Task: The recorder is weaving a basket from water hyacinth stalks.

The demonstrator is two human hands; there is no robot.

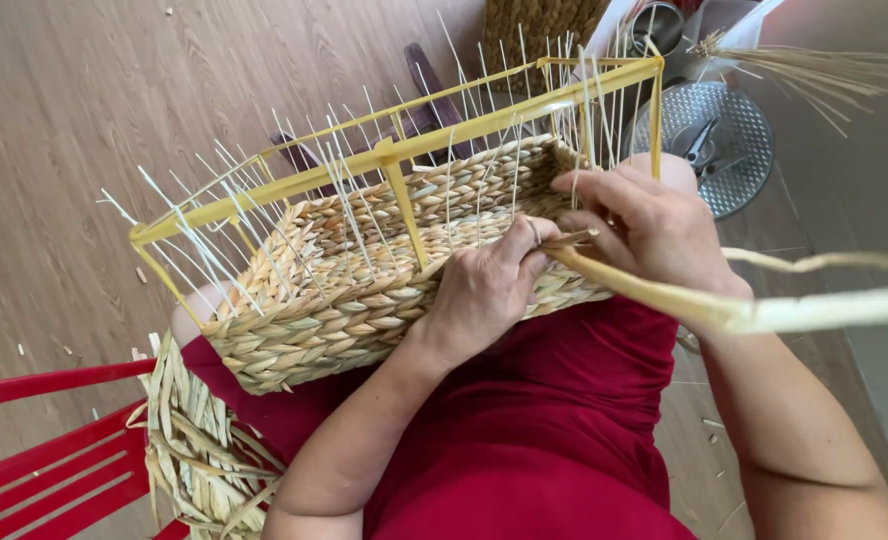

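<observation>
Two bare hands worked at a half-woven basket [364, 290] that rested across the person's lap, over a red garment [554, 440]. The basket was rectangular, plaited from pale straw-coloured fibre, and built around a yellow frame [404, 155] whose top rail stood above the woven wall; thin pale stakes [344, 200] rose from the weave past that rail. The left hand [484, 290] lay against the near wall of the basket, its fingers curled together and pressed on the weave, with the thumb and forefinger pinched on the end of a long fibre strand [664, 293]. The right hand [654, 225] sat just beside it, above the wall near the right end, its fingers bent and closed on the same strand where it met the weave. From there the strand ran off to the right, past the wrist and out of the picture. A flat plaited strip [199, 450] hung beside the left knee, next to a red chair [44, 460]. On the wooden floor [64, 120] beyond the basket stood a round perforated metal tray [729, 135].
</observation>
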